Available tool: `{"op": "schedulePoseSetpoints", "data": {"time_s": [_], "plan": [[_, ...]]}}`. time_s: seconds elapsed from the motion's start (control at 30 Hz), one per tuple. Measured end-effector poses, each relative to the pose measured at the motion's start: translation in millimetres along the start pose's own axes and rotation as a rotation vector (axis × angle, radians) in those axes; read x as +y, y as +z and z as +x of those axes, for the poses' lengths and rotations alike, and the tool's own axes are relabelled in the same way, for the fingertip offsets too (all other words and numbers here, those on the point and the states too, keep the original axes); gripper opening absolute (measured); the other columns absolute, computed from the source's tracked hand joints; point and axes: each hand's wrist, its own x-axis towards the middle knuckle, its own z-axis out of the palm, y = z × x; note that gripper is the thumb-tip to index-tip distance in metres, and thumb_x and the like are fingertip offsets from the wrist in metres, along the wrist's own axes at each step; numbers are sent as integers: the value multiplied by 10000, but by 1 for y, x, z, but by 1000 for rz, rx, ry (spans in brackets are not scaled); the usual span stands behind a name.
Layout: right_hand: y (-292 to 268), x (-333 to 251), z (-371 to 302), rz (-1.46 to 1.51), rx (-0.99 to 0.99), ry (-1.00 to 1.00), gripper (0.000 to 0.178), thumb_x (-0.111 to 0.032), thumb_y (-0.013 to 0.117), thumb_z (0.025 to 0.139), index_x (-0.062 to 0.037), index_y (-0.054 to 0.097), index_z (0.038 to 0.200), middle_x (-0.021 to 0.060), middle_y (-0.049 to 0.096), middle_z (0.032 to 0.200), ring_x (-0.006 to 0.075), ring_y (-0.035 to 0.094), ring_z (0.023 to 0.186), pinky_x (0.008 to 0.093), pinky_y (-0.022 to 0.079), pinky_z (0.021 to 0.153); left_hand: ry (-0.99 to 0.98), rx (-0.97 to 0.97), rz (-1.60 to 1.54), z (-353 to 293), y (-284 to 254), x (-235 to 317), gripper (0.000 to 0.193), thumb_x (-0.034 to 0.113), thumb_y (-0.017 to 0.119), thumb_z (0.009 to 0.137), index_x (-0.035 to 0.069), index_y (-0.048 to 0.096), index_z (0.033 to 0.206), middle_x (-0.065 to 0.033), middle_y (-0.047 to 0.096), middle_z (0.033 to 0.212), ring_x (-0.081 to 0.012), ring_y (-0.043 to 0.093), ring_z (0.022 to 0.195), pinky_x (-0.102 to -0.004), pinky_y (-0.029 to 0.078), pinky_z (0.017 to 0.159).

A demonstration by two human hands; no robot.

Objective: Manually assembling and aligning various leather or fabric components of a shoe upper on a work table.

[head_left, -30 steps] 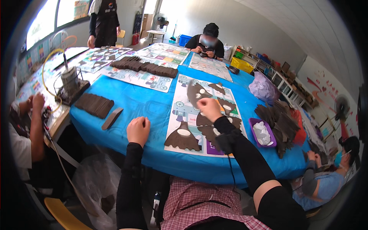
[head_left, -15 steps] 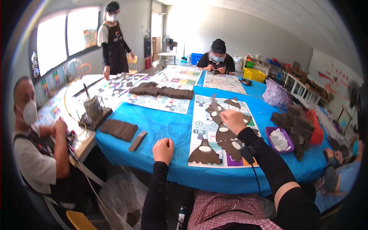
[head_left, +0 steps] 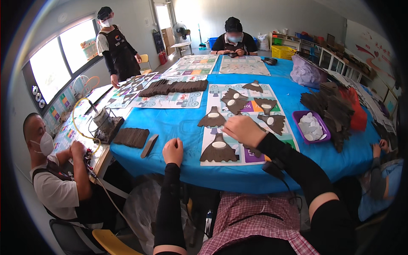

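Note:
My right hand (head_left: 245,129) hovers over a printed mat (head_left: 216,90), fingertips pinched together; whatever they may hold is hidden. Several dark brown, skirt-shaped pieces lie spread on the mat, most with a white oval on them. A brown piece with an oval (head_left: 219,149) lies at the mat's near left corner, and another brown piece (head_left: 212,117) sits just left of my right fingers. Curled closed, my left hand (head_left: 173,151) is over the blue tablecloth (head_left: 191,161) left of the mat. Its fingers hide any contents. A lone brown strip (head_left: 149,145) lies beyond it to the left.
Right of the mat stand a purple basket (head_left: 296,131) of white ovals (head_left: 311,127), a brown pile (head_left: 325,106) and a red bag (head_left: 358,110). Leftward are stacked brown pieces (head_left: 131,137) and a metal device (head_left: 103,123). A long brown row (head_left: 174,87) lies farther back. Several people surround the table.
My view has shifted, so the table sits higher in it. My right hand has come nearer and leftward over the mat. My left hand stays closed left of the mat.

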Motion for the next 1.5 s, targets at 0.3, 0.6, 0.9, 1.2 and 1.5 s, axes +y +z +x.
{"op": "schedulePoseSetpoints", "data": {"time_s": [0.3, 0.6, 0.9, 1.2, 1.5], "plan": [[-85, -13, -212, 182, 369, 682, 323, -101, 546, 879, -16, 414, 597, 78, 443, 527, 183, 448, 449, 299, 327, 435, 181, 239, 188, 1, -56, -29, 76, 124, 564, 829, 103, 605, 889, -51, 587, 900, -258, 557, 926, -396, 380, 841], [-78, -4, -251, 296, 517, 920, 378, -170, 467, 960, -16, 428, 617, 27, 472, 542, 83, 439, 489, 248, 335, 466, -261, -199, 405, 40, -84, -128, 222, 240, 585, 846, 89, 644, 998, -117, 629, 1007, -310, 591, 951, -431, 466, 789], [-71, 0, -258, 351, 541, 939, 375, -167, 467, 961, -18, 418, 620, 30, 463, 540, 88, 435, 487, 249, 331, 464, -369, -468, 72, 63, -77, -149, 329, 235, 707, 750, 7, 637, 977, -138, 665, 853, -261, 642, 834, -354, 497, 782], [-69, -1, -258, 320, 545, 936, 364, -150, 469, 959, -13, 420, 625, 30, 459, 540, 82, 429, 489, 247, 336, 465, -182, -336, 159, 46, -71, -97, 289, 174, 650, 786, 55, 599, 1044, -128, 632, 960, -289, 601, 945, -382, 470, 826], [-75, -5, -255, 322, 531, 937, 363, -162, 464, 964, -12, 420, 636, 28, 459, 550, 82, 427, 503, 250, 341, 478, -369, -229, -305, -3, -95, -81, 351, 145, 658, 832, -28, 579, 1126, -78, 641, 1010, -125, 600, 887, -259, 476, 786]]}}
